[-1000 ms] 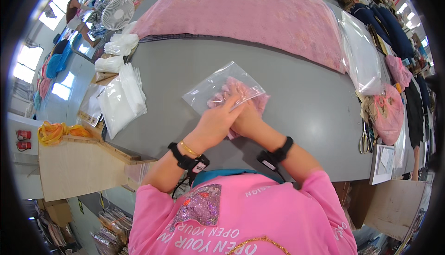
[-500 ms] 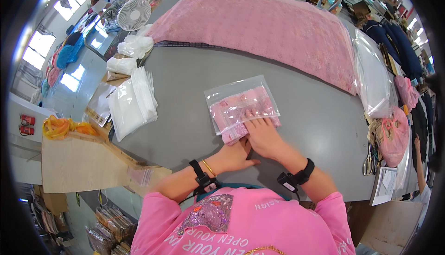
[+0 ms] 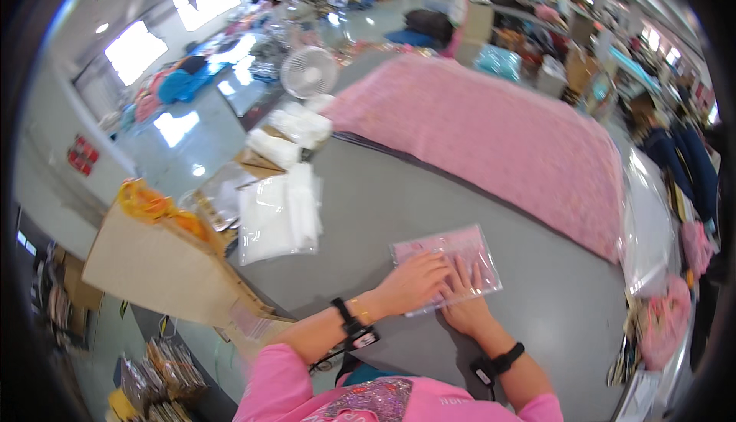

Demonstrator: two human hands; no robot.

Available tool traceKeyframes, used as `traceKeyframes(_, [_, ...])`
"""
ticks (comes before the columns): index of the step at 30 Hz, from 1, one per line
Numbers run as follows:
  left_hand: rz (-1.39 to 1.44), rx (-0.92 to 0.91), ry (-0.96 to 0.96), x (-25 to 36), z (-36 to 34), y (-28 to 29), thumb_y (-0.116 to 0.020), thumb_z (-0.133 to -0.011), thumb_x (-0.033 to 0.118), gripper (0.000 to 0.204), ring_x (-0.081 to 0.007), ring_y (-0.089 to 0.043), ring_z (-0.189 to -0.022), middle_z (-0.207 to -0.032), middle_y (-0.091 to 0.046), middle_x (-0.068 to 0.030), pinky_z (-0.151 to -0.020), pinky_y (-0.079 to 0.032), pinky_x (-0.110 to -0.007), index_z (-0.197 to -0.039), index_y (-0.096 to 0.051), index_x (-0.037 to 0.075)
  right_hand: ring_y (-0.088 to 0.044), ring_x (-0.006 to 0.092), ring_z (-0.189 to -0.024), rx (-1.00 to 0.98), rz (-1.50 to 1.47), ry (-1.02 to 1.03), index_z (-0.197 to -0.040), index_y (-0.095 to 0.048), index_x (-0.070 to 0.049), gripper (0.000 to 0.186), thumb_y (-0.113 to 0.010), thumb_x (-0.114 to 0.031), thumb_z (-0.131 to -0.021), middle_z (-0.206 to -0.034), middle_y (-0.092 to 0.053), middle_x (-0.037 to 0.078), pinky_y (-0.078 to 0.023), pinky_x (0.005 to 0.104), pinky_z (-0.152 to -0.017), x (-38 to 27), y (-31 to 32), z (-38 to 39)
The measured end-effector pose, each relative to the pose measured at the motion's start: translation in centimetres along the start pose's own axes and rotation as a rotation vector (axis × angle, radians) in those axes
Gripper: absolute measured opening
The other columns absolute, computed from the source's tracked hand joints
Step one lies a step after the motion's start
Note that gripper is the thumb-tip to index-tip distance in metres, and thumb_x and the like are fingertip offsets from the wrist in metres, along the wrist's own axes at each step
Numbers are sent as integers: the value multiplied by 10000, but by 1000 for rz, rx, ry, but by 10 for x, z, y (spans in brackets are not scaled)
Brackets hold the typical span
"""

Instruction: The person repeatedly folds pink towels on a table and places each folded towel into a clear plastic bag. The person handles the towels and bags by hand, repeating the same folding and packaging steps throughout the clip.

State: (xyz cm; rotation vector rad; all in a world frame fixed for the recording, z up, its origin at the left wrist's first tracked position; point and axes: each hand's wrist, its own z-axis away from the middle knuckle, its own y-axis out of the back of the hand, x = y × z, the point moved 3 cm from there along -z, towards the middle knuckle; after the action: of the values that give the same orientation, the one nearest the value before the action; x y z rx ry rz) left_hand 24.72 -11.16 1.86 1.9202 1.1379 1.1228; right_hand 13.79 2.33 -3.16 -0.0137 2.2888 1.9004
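Observation:
A clear plastic bag with a folded pink cloth (image 3: pixel 477 247) inside lies flat on the grey table, near its front edge. My left hand (image 3: pixel 418 280) rests on top of the bag's left part, its fingers stretched out toward the right. Beside it my right hand (image 3: pixel 466 308) presses on the near right part of the bag, fingers spread and pointing away from me. The fingertips of both hands come close together at the bag's middle. Neither hand is wrapped round anything. Some of the bag's near edge is hidden under my hands.
A large pink patterned cloth stack (image 3: pixel 483 131) spans the table's far side. White plastic bags (image 3: pixel 268 219) lie at left, near a white fan (image 3: pixel 309 72). Clear plastic sheets (image 3: pixel 645 223) and a pink plastic bag (image 3: pixel 665 322) sit at right. A wooden board (image 3: pixel 172 269) adjoins the left edge.
My left hand has moved from the bag's near edge onto its top, beside my right hand. The whole view has swung, so the table appears lower and further right.

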Motion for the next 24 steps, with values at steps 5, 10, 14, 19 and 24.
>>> traceKeyframes(5, [-178,-232,-38,-27,6,-44,-520,-1018,470,679,-395,-198,-1558,-1645,-309,-194,-1209,-99,-676,-1542,-411,53,-266,441,-1514,63,-340,-49,-1411,-512,37,655,-701,-337,-908,-1571,-395,209,-201,547,-1251,0,23,20])
traceKeyframes(10, [-216,-299,-20,-23,19,-56,-534,-1005,505,704,-403,-164,-1571,-1677,-249,-201,-1202,-100,-696,-1596,-371,159,-511,388,-1301,50,-177,-146,-1225,-619,16,491,-790,-218,-828,-1421,-527,170,-422,508,-1097,-1,60,63])
traceKeyframes(14, [-232,-232,-49,-15,12,-44,-571,-989,487,669,-415,-217,-1544,-1645,-307,-211,-1201,-130,-677,-1556,-436,159,-574,357,-1169,194,-118,-167,-1134,-641,-13,415,-804,-187,-795,-1301,-577,142,-515,483,-955,-2,59,53])
traceKeyframes(19, [16,-322,-131,-7,37,-22,-662,-940,341,395,-370,-492,-1273,-1330,-532,-182,-1077,-393,-520,-1221,-602,70,-554,376,-1178,212,-30,-248,-1102,-628,-37,410,-809,-239,-795,-1284,-569,136,-545,476,-893,-2,34,35])
traceKeyframes(24, [130,-302,-278,-7,64,2,-659,-926,201,235,-347,-565,-1101,-1167,-554,-163,-935,-509,-437,-1035,-582,7,-527,386,-1234,123,-39,-290,-1145,-617,-40,468,-794,-329,-822,-1336,-546,151,-569,475,-865,1,39,43])
